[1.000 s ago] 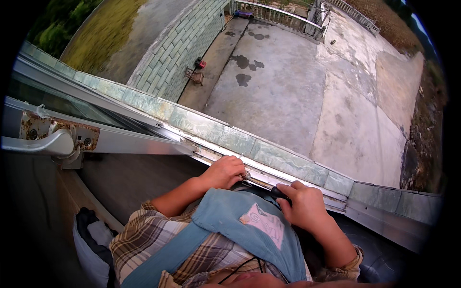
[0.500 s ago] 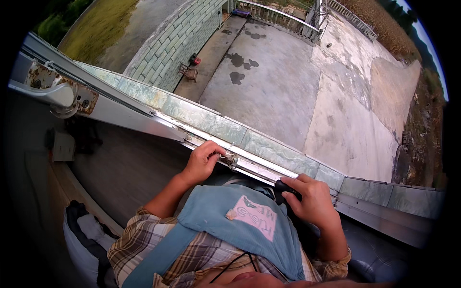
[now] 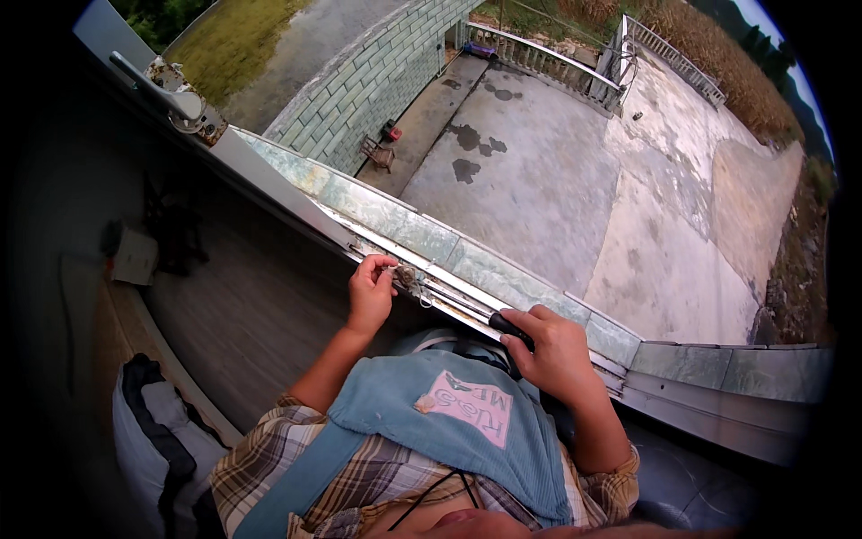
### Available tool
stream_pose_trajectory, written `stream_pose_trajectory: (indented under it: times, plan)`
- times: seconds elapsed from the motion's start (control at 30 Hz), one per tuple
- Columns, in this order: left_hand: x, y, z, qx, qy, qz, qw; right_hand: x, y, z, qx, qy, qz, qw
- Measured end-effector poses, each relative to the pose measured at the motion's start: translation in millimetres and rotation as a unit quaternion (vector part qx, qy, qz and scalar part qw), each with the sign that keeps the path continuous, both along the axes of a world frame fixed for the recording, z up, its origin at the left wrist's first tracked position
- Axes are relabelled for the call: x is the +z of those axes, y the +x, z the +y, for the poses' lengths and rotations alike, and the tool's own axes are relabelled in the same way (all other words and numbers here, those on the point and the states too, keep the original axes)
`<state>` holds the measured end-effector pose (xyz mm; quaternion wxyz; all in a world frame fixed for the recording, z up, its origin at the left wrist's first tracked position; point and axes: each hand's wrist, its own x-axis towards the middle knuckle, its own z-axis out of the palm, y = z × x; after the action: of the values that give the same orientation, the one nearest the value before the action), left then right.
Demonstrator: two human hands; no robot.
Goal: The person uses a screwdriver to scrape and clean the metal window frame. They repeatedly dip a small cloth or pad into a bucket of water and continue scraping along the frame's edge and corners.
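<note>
Thumb and fingers of my left hand (image 3: 371, 292) are closed in a pinch at a small grimy brown-grey clump (image 3: 407, 277) on the window track. A thin pale loop (image 3: 426, 297) hangs beside it; what the clump is made of is too small to tell. My right hand (image 3: 549, 349) grips the black handle of what looks like a screwdriver (image 3: 514, 329). Its slim shaft seems to lie along the track, pointing left toward the clump. Beneath both hands runs the white metal window track (image 3: 462, 308), dirty in its grooves.
A greenish tiled sill (image 3: 489, 272) borders the track outside, above a concrete yard (image 3: 521, 193) far below. At left stands the window sash with a rusty-hinged handle (image 3: 184, 103). Indoors are a box (image 3: 135, 258) and a grey-white cloth item (image 3: 157, 431).
The view has shifted, moving the yard and sash rightward in the picture. My right hand has come closer to my left along the track, and the tool's shaft now shows.
</note>
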<state>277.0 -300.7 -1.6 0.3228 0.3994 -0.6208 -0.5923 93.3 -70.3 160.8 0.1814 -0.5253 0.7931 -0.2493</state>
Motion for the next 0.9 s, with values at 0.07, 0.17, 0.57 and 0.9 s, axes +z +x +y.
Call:
stream_pose_trajectory:
  times: [0.07, 0.17, 0.57, 0.9]
  plan:
    - [0, 0, 1, 0.02, -0.01, -0.017, 1.0, -8, 2, -9, 0.014, -0.016, 0.002, 1.0]
    - [-1, 3, 3, 0.056, -0.097, -0.053, 0.992, -21, 5, -21, 0.039, -0.044, -0.009, 0.998]
    - [-17, 24, -19, 0.169, -0.288, -0.115, 0.936, -26, 15, -53, 0.09, -0.04, 0.039, 0.994]
    - [-19, 18, -31, 0.181, -0.291, -0.144, 0.928, -26, 14, -71, 0.102, -0.051, 0.065, 0.991]
